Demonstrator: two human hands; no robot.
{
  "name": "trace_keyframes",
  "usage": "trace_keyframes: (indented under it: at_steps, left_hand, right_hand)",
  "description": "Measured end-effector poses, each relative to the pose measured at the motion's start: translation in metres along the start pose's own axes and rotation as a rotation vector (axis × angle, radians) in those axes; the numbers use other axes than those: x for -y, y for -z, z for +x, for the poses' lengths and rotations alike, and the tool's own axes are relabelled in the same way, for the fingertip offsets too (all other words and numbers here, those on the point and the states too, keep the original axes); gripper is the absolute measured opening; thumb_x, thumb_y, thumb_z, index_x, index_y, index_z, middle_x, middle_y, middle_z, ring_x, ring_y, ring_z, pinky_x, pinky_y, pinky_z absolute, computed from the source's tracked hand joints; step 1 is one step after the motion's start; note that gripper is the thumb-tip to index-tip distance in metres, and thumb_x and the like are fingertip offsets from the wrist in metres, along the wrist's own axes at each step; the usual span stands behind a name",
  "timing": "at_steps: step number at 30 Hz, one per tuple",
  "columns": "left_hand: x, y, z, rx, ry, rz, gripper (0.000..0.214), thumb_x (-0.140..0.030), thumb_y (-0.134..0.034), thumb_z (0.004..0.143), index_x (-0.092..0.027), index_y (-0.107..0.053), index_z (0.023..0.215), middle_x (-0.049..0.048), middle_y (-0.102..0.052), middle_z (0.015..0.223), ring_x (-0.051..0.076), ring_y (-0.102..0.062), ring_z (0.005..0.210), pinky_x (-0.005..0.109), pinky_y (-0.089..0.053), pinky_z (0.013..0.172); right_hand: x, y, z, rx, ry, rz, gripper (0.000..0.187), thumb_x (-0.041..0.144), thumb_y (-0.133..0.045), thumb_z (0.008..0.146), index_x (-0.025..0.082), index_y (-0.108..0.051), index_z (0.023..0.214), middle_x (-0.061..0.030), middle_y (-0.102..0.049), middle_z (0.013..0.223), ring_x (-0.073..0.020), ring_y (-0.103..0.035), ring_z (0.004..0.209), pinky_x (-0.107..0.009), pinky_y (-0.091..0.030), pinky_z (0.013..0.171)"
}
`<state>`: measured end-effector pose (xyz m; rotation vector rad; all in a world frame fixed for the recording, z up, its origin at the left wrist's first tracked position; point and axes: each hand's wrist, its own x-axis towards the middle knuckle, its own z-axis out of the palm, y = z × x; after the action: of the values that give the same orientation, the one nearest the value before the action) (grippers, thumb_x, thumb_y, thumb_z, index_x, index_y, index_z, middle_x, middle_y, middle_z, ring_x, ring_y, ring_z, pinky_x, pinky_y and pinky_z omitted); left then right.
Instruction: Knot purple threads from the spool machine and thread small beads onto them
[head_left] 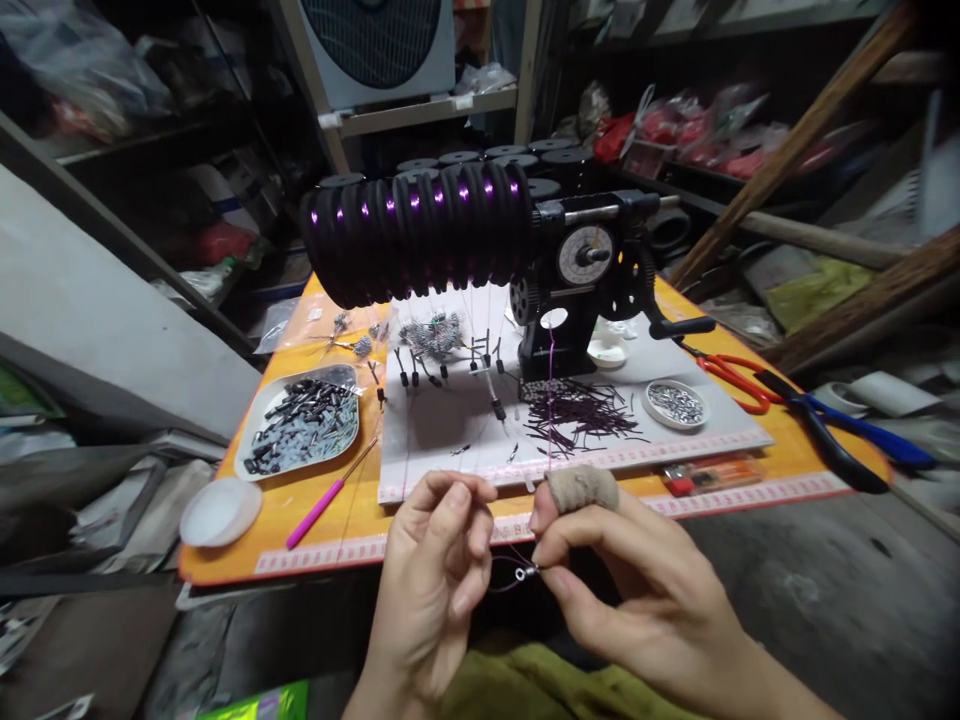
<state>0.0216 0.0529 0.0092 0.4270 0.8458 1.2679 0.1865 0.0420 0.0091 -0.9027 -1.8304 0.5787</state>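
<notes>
My right hand (pixel 637 580) pinches a small metal ring-ended piece (pixel 525 573) between thumb and forefinger; a cloth wrap covers one of its fingers. From that piece a thin dark line loops across to my left hand (pixel 439 570), whose thumb and fingertips are pressed together on it. A purple line (pixel 551 400) runs down from the winding machine (pixel 570 270) to my right hand. Both hands are just off the front edge of the yellow table (pixel 352 545). The exact grip point in the left fingers is hidden.
Behind lies a white board (pixel 442 430) with dark cut tubes (pixel 581 415) and a dish of metal bits (pixel 676 404). Black spools (pixel 420 235) hang above it. At left are a tray (pixel 300 420), a plastic cup (pixel 220 511) and a pink-handled tool (pixel 322 510); pliers (pixel 825 430) are right.
</notes>
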Motion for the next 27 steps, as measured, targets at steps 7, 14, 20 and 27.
trace_keyframes:
  at_steps: [7,14,20,27]
  left_hand:
    - [0.010,0.013,-0.010,0.096,-0.339,0.680,0.005,-0.022,-0.073,0.084,-0.019,-0.076,0.082,0.0032,-0.069,0.077,0.010,-0.061,0.063,0.015,-0.048,0.054]
    - [0.012,0.012,-0.015,0.093,-0.533,0.897,0.008,-0.014,-0.065,0.084,-0.020,-0.069,0.080,0.0018,-0.066,0.076,0.015,-0.063,0.068,0.021,-0.049,0.055]
    - [0.020,0.013,-0.016,0.060,-0.609,0.927,0.009,-0.014,-0.066,0.084,-0.020,-0.068,0.078,0.0023,-0.064,0.079,0.014,-0.063,0.066,0.021,-0.049,0.053]
    - [0.019,0.012,-0.016,0.061,-0.658,0.953,0.011,-0.011,-0.065,0.084,-0.021,-0.070,0.082,0.0018,-0.064,0.080,0.013,-0.063,0.066,0.020,-0.048,0.052]
  right_hand:
    - [-0.004,-0.002,-0.003,0.000,-0.075,0.039,0.017,0.007,-0.063,0.085,0.022,-0.062,0.093,-0.0017,-0.066,0.092,-0.0136,-0.066,0.087,-0.023,-0.054,0.077]
    - [0.002,-0.004,0.003,-0.050,-0.069,0.041,0.014,0.006,-0.060,0.085,0.019,-0.064,0.088,-0.0041,-0.066,0.090,-0.0146,-0.066,0.086,-0.022,-0.055,0.074]
    - [0.000,-0.005,0.002,-0.044,-0.081,0.046,0.014,0.006,-0.062,0.085,0.019,-0.065,0.090,-0.0043,-0.065,0.094,-0.0135,-0.066,0.090,-0.019,-0.056,0.076]
    - [0.001,-0.006,0.005,-0.046,-0.069,0.030,0.012,0.007,-0.062,0.086,0.018,-0.065,0.089,-0.0039,-0.067,0.089,-0.0130,-0.067,0.086,-0.017,-0.057,0.073]
